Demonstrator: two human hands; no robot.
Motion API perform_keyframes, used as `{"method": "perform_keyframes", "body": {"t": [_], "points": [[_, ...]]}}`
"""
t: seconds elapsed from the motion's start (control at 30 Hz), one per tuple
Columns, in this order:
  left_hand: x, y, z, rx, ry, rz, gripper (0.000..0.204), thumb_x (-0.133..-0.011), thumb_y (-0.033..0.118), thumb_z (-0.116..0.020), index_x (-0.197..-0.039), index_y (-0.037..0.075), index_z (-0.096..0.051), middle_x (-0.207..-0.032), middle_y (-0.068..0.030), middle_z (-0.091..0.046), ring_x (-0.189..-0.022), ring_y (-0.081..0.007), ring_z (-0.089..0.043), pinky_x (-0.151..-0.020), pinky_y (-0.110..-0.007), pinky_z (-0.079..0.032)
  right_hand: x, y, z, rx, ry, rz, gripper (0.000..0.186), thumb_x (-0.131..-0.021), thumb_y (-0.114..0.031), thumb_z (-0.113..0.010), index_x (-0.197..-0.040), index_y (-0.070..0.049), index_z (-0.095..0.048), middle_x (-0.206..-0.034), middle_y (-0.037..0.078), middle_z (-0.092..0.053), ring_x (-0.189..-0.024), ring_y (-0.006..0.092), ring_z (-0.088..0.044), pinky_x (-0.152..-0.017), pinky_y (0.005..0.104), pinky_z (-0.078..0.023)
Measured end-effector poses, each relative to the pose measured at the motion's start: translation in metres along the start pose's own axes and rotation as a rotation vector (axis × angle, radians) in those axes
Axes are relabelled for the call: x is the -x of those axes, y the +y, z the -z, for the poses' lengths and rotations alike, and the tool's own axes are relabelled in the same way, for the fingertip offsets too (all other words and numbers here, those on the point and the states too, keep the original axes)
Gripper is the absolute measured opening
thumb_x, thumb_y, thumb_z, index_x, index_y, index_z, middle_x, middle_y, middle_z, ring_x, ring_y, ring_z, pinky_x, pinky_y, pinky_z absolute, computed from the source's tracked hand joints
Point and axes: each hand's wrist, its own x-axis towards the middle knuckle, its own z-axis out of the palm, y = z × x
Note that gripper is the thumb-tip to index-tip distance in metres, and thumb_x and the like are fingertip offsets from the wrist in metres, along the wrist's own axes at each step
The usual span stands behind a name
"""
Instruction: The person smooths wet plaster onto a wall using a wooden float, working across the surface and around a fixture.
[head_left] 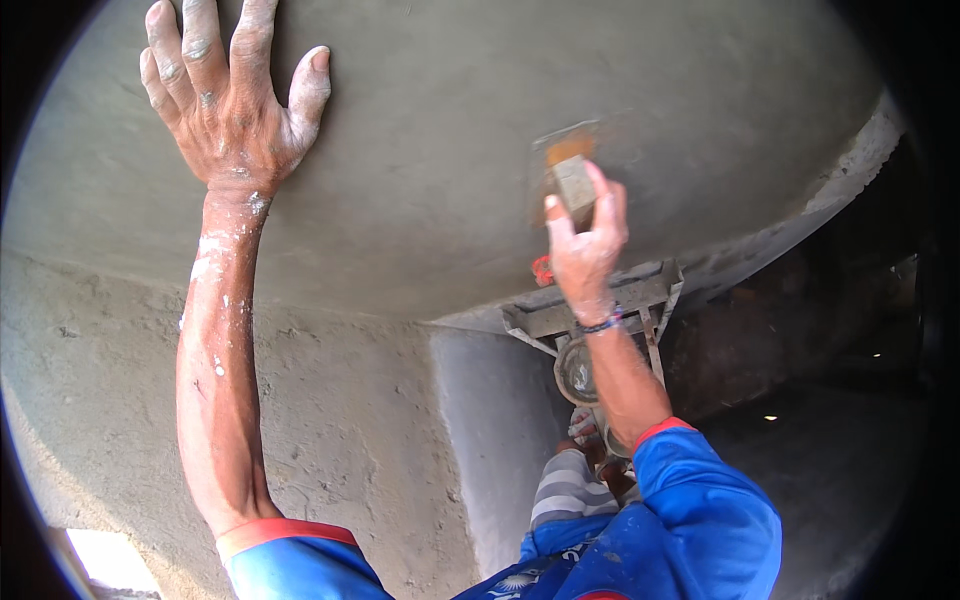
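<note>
My left hand (225,120) is pressed flat with spread fingers against a smooth grey plastered surface (420,150); specks of white plaster dot its forearm. Toward the right, my right hand (588,245) grips the block-shaped handle of a plastering trowel (570,152). The trowel's thin plate lies against the same surface, its edges smeared by motion, with an orange-brown patch near the handle. My fingers and thumb close around the sides of the handle.
Below my right forearm stands a plaster-stained support frame (640,293), with a round bucket (577,370) under it and a small red item (542,270) beside it. A rough wall (350,420) meets a smoother strip (490,400). The plastered surface has a ragged right edge (860,165).
</note>
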Motion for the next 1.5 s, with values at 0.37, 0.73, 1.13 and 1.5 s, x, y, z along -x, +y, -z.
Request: {"method": "perform_keyframes", "body": {"t": [0.37, 0.73, 1.13, 1.5], "points": [[0.006, -0.001, 0.000, -0.040, -0.063, 0.014, 0.064, -0.097, 0.055, -0.050, -0.153, 0.025, -0.040, -0.163, -0.0091, -0.026, -0.151, -0.0359, -0.018, -0.118, -0.055, -0.021, 0.072, 0.018, 0.030, -0.020, -0.243, -0.040, 0.051, -0.077, 0.001, -0.075, -0.126, -0.001, -0.060, -0.115, 0.017, -0.061, -0.106, 0.0344, -0.061, -0.092, 0.0420, -0.050], [0.000, 0.009, 0.000, -0.043, -0.083, 0.034, 0.061, -0.101, 0.053, -0.046, -0.152, 0.021, -0.041, -0.162, -0.0103, -0.027, -0.151, -0.0346, -0.018, -0.119, -0.055, -0.019, 0.054, 0.063, 0.018, 0.252, -0.457, 0.198, 0.059, -0.070, -0.004, -0.070, -0.128, -0.007, -0.060, -0.110, 0.012, -0.058, -0.106, 0.0333, -0.055, -0.088, 0.0437, -0.043], [-0.003, 0.010, 0.003, -0.027, -0.014, -0.002, 0.061, -0.101, 0.053, -0.046, -0.152, 0.020, -0.042, -0.160, -0.0127, -0.032, -0.150, -0.0375, -0.021, -0.119, -0.054, -0.021, -0.092, 0.023, 0.092, 0.172, 0.000, 0.124, 0.049, -0.078, -0.001, -0.073, -0.126, -0.006, -0.061, -0.107, 0.013, -0.063, -0.097, 0.0326, -0.062, -0.085, 0.0409, -0.051], [-0.004, 0.006, 0.005, -0.053, -0.019, -0.002, 0.060, -0.102, 0.053, -0.044, -0.151, 0.019, -0.043, -0.160, -0.0134, -0.030, -0.150, -0.0383, -0.021, -0.119, -0.055, -0.021, -0.001, 0.050, 0.067, 0.212, -0.183, 0.255, 0.061, -0.068, -0.001, -0.072, -0.127, -0.007, -0.062, -0.111, 0.013, -0.060, -0.102, 0.0337, -0.058, -0.089, 0.0468, -0.046]]}}
